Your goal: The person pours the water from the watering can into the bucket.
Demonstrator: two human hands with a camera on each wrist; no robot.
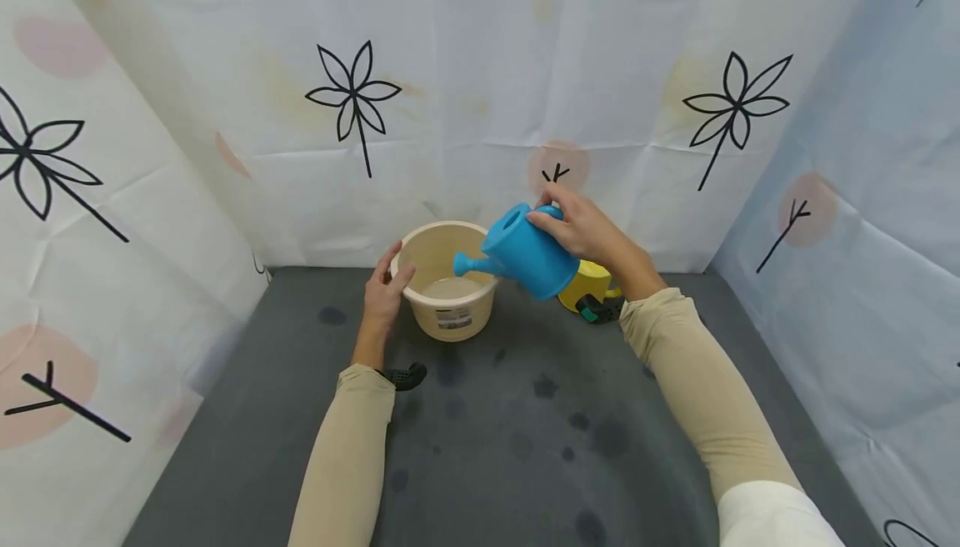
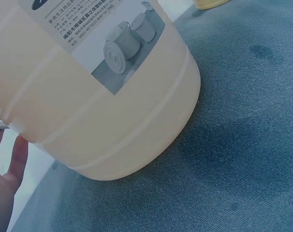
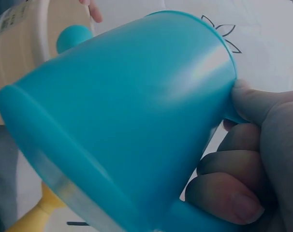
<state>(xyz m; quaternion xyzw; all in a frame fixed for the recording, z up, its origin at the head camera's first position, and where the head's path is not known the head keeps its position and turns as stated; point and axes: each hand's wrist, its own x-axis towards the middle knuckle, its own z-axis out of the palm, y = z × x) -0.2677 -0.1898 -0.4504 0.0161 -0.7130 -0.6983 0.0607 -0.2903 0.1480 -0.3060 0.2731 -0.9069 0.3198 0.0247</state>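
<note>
A blue watering can [image 1: 531, 253] is tilted over the cream basin [image 1: 453, 318], its spout head above the basin's opening. My right hand [image 1: 581, 230] grips the can's handle, with the fingers curled round it in the right wrist view [image 3: 238, 164]. At the basin's left rim, my left hand [image 1: 384, 297] holds on with the thumb over the inner side and the fingers outside. A printed label [image 2: 112, 38] shows on the basin's wall. Some of the basin's inside is hidden behind the can.
Behind the blue can and right forearm stands a yellow watering can [image 1: 585, 284], partly hidden. Dark wet-looking spots mark the grey table [image 1: 487, 447]. Patterned white cloth [image 1: 465, 113] walls in the back and both sides.
</note>
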